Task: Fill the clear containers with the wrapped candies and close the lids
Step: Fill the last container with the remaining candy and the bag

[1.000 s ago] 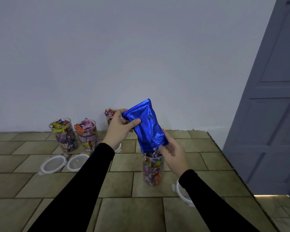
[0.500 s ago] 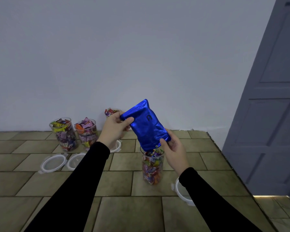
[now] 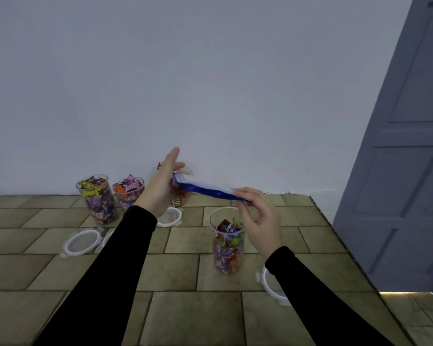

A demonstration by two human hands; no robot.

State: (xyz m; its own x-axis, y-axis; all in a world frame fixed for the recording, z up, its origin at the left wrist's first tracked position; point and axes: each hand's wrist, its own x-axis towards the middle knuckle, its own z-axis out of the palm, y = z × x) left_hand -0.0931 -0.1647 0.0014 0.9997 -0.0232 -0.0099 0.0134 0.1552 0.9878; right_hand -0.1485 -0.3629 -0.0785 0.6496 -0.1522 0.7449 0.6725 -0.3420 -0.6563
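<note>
On tiles, candy-filled jars (image 3: 227,242), perhaps four.

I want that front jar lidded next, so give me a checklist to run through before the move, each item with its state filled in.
1. Front jar upright on the tiled surface: ok.
2. Jar mouth free: ok; the blue bag is held flat above and behind it, not in the opening.
3. Candies below the rim, so a lid can seat: ok.
4. Lid within reach: ok; a white lid lies by the jar, partly under the right sleeve.
5. A hand free to lift the lid: not ok; the left hand holds one end of the bag, and the right hand pinches the other.
6. Bag emptied: cannot tell.
</note>
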